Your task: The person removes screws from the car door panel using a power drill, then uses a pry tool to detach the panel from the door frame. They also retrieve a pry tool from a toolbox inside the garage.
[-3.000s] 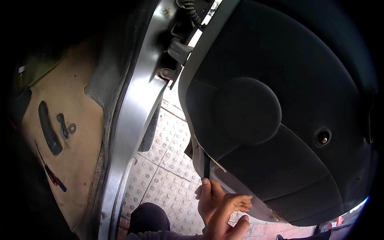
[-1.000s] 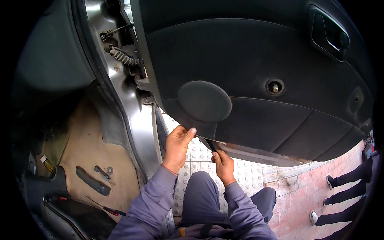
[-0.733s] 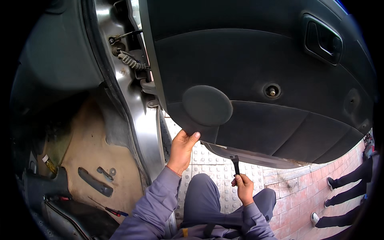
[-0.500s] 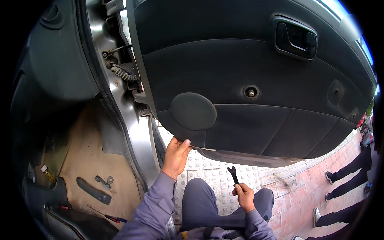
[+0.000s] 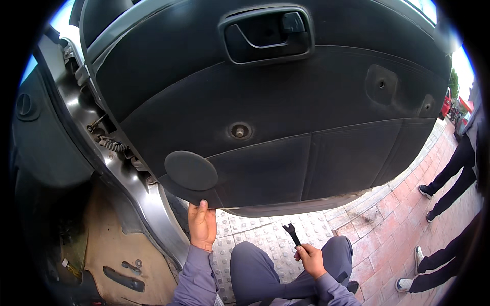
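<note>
A black car door panel [image 5: 260, 173] spans the view above my knees. My left hand [image 5: 202, 228] pinches its lower edge, thumb on the front face and fingers behind, just under the round speaker cover [image 5: 191, 171]. Held in my right hand [image 5: 310, 259] is a black trim removal tool [image 5: 291, 234]; its forked tip points up and stays apart from the panel. Higher on the panel are a bare window-crank shaft [image 5: 239, 131] in a round recess and the inner door handle [image 5: 268, 34].
The metal door frame [image 5: 148, 204] runs along the left. On the tan car floor [image 5: 153, 283] lie a dark pull handle [image 5: 123, 279] and a smaller part [image 5: 131, 266]. Paving [image 5: 377, 250] stretches below the door; people's legs [image 5: 451, 173] stand at the right.
The view has turned right and up, so the panel sits further left. My left hand keeps its place on the lower edge, and my right hand still holds the tool.
</note>
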Action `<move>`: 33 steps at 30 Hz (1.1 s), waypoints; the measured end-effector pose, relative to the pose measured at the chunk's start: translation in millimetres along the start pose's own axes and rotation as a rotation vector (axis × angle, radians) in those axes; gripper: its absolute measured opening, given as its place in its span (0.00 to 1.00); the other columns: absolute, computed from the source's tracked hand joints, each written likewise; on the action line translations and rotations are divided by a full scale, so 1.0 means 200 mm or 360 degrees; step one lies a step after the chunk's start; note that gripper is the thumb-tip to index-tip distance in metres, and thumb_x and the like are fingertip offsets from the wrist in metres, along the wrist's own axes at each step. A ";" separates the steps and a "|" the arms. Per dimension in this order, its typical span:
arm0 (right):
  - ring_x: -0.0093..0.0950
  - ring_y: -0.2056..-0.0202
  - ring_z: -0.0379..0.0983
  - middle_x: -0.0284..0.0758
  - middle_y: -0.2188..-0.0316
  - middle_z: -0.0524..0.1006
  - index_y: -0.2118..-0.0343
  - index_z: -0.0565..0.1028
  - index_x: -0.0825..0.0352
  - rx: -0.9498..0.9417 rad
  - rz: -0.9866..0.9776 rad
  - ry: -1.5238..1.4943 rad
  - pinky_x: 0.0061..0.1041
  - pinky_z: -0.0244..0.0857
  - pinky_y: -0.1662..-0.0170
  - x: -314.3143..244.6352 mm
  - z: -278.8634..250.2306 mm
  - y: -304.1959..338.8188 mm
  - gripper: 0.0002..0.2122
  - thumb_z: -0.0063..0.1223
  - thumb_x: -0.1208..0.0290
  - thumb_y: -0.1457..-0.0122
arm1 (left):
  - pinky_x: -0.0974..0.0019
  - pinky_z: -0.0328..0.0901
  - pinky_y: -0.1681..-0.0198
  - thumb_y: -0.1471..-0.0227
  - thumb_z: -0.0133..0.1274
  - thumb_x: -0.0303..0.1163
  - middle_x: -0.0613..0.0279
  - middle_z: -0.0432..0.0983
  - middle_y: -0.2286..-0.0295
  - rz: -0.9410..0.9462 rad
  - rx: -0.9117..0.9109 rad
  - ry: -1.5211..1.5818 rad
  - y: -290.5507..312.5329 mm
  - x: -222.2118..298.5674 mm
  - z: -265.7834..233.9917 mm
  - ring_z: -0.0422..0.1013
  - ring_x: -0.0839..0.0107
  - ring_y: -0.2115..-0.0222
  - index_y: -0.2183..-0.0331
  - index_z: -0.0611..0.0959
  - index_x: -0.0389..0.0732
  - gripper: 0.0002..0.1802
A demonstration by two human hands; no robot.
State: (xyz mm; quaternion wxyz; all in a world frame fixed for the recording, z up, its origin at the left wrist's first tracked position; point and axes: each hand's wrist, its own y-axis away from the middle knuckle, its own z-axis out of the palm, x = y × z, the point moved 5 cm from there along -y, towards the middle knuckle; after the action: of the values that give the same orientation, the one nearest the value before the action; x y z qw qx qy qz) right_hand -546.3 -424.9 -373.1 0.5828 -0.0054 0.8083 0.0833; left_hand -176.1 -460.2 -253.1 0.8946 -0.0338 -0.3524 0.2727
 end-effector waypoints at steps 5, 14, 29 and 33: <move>0.22 0.72 0.80 0.34 0.74 0.83 0.59 0.81 0.68 -0.0252 -0.0197 0.0047 0.24 0.73 0.66 -0.03 -0.14 0.02 0.13 0.56 0.61 0.32 | 0.55 0.64 0.37 0.34 0.51 0.30 0.56 0.72 0.43 0.0040 0.0061 -0.0116 -0.04 0.06 -0.38 0.70 0.63 0.44 0.40 0.71 0.37 0.23; 0.40 0.42 0.71 0.48 0.40 0.70 0.60 0.75 0.68 0.0911 -0.1116 -0.0853 0.38 0.70 0.44 -0.40 -1.44 -0.20 0.16 0.44 0.59 0.27 | 0.61 0.56 0.34 0.35 0.55 0.40 0.55 0.69 0.40 -0.0022 0.0151 -0.0121 -0.07 0.03 -0.57 0.65 0.65 0.41 0.41 0.72 0.34 0.27; 0.33 0.55 0.73 0.41 0.56 0.72 0.66 0.70 0.67 0.0084 -0.1419 -0.1729 0.37 0.69 0.49 -0.65 -1.87 -0.54 0.17 0.44 0.56 0.28 | 0.61 0.64 0.40 0.35 0.54 0.42 0.59 0.77 0.49 0.0373 0.0311 -0.0058 -0.03 -0.05 -0.26 0.72 0.65 0.49 0.46 0.77 0.39 0.22; 0.31 0.59 0.71 0.41 0.60 0.72 0.69 0.70 0.68 -0.0063 -0.1262 -0.1675 0.33 0.67 0.52 -0.62 -1.93 -0.50 0.19 0.47 0.54 0.29 | 0.55 0.71 0.52 0.40 0.55 0.52 0.57 0.76 0.68 0.0119 0.0893 -0.0004 0.37 -0.53 0.10 0.73 0.61 0.64 0.65 0.78 0.44 0.20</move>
State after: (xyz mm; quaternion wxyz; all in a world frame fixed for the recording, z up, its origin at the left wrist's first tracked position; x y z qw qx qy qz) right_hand -860.0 -588.9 -150.4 0.8865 -0.2721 0.3506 -0.1313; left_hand -286.5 -453.0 -322.1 0.8578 0.2024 -0.2629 0.3924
